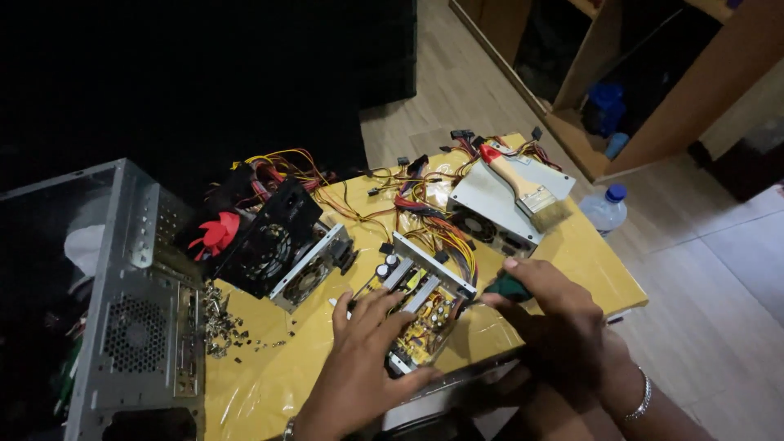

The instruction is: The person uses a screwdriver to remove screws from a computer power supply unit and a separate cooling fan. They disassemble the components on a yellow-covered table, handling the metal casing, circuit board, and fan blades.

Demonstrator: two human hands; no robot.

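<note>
From the head camera I look down on a small yellow table (pixel 269 384) crowded with power-supply parts. My left hand (pixel 367 351) lies flat on the open board (pixel 420 306), fingers spread, palm pressing down; it is not clamped round anything, it pins the board so it cannot slide on the slick plastic cover. The board sits near the front edge of the table, between my two hands, tilted a little with its heatsinks and capacitors facing up, so the parts are reachable from above.

My right hand (pixel 563 318) is closed round a green-handled screwdriver (pixel 506 287), thumb and fingers wrapped on the handle. The shaft points left toward the board's right edge; the tip is hidden among the wires, so I cannot tell whether it touches a screw.

The board's bundle of yellow, red and black wires (pixel 425 208) fans away toward the back, kept clear of the working side. Behind it a closed grey supply (pixel 490 204) lies flat with a brush (pixel 523 184) resting on top, out of the way yet near. To the left another supply (pixel 278 245) leans with its black fan grille facing me, and a red fan (pixel 216 233) sits just beside it. Loose screws (pixel 220 322) lie in a heap by the PC case (pixel 135 327), which stands at the table's left end. A water bottle (pixel 608 208) stands on the floor beyond the right edge
</note>
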